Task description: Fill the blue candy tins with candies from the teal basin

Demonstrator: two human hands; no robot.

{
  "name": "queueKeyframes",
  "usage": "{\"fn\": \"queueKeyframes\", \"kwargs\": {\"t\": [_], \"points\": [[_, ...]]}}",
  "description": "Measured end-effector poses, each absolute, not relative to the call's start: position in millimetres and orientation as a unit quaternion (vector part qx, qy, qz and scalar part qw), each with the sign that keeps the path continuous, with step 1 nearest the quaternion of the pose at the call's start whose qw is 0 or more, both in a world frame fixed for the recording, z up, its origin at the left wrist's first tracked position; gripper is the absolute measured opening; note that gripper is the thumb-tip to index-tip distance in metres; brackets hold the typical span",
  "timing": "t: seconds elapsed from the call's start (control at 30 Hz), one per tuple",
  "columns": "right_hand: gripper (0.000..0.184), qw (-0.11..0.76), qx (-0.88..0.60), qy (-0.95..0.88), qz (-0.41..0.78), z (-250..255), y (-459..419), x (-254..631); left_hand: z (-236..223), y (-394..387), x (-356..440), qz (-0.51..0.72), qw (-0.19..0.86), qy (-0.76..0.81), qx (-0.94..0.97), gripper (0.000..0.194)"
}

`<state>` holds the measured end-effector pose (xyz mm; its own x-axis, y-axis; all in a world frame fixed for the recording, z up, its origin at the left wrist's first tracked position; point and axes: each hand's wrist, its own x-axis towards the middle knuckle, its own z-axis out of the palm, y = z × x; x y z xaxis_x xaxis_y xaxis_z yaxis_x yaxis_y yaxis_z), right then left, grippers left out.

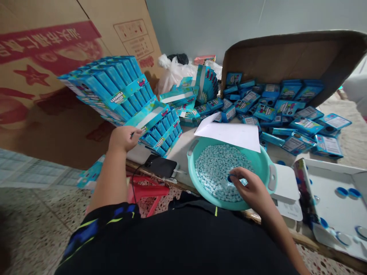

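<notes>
My right hand (248, 187) is over a turquoise basin (192, 172) of small pale blue candies (218, 168). Its fingers pinch a small dark blue round cap (230, 178) just above the candies. To the left, my left hand (125, 138) is closed at the near edge of a blue display box (150, 118) packed with upright small blue boxes. Whatever its fingers may hold is too small to make out. Behind that box rises a stack of more filled display boxes (106, 84). A white sheet of paper (232, 133) lies across the basin's far rim.
Loose blue candy boxes (289, 110) are piled before an upright brown carton (275, 57). Right of the basin are a white scale (286, 187) and a white tray (332, 191) with blue caps. A phone (161, 165) lies at the table edge, above a red stool (149, 191).
</notes>
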<state>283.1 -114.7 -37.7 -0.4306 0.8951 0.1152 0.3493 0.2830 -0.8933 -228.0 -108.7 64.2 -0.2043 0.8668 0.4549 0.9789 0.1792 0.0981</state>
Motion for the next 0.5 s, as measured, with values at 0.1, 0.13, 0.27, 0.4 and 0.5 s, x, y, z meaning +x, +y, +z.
{"fn": "queueKeyframes", "kwargs": {"t": [0.1, 0.13, 0.27, 0.4, 0.5], "points": [[0.017, 0.310, -0.425, -0.735, 0.429, -36, -114, 282, 66, -105, -224, -0.191, 0.187, -0.745, -0.612, 0.038], [0.017, 0.304, -0.424, -0.736, 0.431, -36, -113, 281, 66, -102, -222, -0.198, 0.208, -0.744, -0.603, 0.038], [0.016, 0.283, -0.421, -0.744, 0.434, -34, -112, 279, 69, -82, -207, -0.237, 0.272, -0.748, -0.557, 0.035], [0.017, 0.289, -0.427, -0.745, 0.423, -33, -112, 277, 74, -66, -188, -0.233, 0.214, -0.768, -0.557, 0.041], [0.016, 0.296, -0.434, -0.744, 0.414, -34, -112, 276, 73, -67, -182, -0.212, 0.176, -0.778, -0.564, 0.048]]}}
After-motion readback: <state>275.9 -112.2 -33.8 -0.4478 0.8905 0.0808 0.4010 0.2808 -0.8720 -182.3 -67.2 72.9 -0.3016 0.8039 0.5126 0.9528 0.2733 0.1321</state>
